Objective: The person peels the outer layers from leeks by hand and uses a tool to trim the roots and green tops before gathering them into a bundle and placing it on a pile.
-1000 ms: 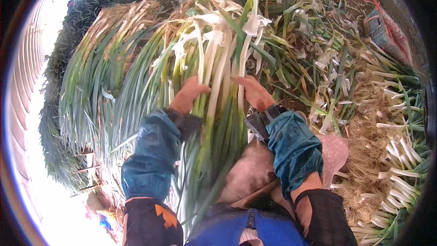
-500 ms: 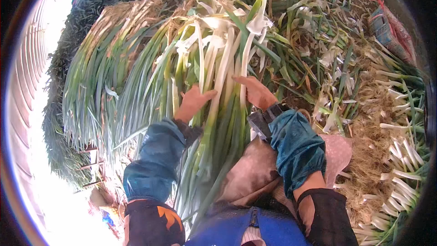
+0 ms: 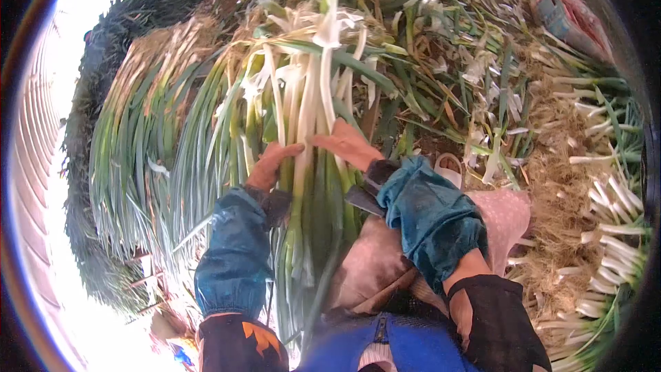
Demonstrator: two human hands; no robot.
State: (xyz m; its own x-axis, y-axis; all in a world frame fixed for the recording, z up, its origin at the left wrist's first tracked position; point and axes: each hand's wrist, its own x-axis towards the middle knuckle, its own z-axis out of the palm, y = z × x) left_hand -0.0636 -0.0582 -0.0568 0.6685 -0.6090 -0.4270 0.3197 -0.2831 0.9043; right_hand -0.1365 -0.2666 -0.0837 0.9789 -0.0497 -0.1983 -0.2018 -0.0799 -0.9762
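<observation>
A bunch of long green onions (image 3: 303,114), white shanks up and green leaves hanging down, lies in front of my body. My left hand (image 3: 272,164) is closed round the left side of the bunch, its thumb across the white stalks. From the right, my right hand (image 3: 346,145) grips the same bunch, fingers reaching over the front towards my left thumb. Parts of both hands' fingers are hidden behind the stalks. Peeled white skins and a bent leaf cling near the top of the bunch.
More unpeeled green onions (image 3: 148,107) lie in rows on the left, roots away from me. Trimmed leaves and skins (image 3: 447,62) cover the ground ahead. Cut roots (image 3: 558,200) and cleaned white onions (image 3: 616,234) line the right side. A bag with red string (image 3: 568,24) lies at the far right.
My right hand has moved left across the stalks, closer to my left hand. The bunch is drawn more tightly together, and the camera view has shifted slightly.
</observation>
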